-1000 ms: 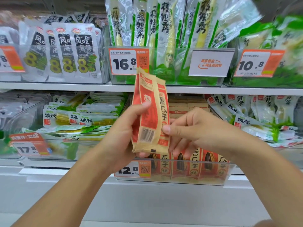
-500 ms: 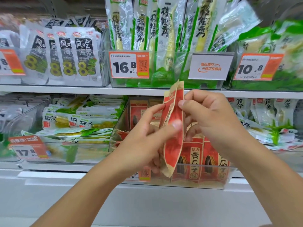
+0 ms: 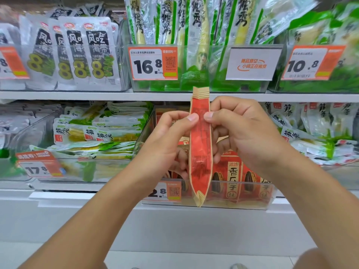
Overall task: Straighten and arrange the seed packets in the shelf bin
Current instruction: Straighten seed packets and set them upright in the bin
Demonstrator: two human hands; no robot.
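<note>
Two hands (image 3: 167, 144) (image 3: 240, 133) pinch one seed packet (image 3: 201, 152).

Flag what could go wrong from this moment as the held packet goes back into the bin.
1. Both hands, left hand and right hand, pinch the seed packet edge-on by its upper part only; it might slip or twist.
2. The standing packets fill the clear bin front row; pushing another in could tip or crease them.
3. The price tag on the rim could get knocked.

Red seed packet (image 3: 201, 150) with tan edges; orange-and-white price tags (image 3: 152, 63).
</note>
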